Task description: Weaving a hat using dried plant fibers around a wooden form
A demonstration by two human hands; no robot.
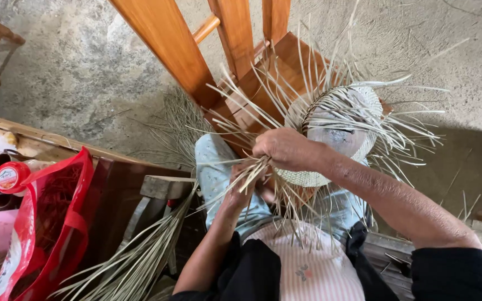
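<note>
Head view: I'm sitting, holding a half-woven straw hat on my lap, against the wooden chair in front of me. My right hand is curling over the hat's rim, fingers pressed together on a bunch of loose straw strands. My left hand is sitting just below it, pinching the same strands from underneath, partly hidden. Unwoven strands are sticking out all around the hat. A bundle of straw is leaning by my left knee, a red bag beside it.
</note>
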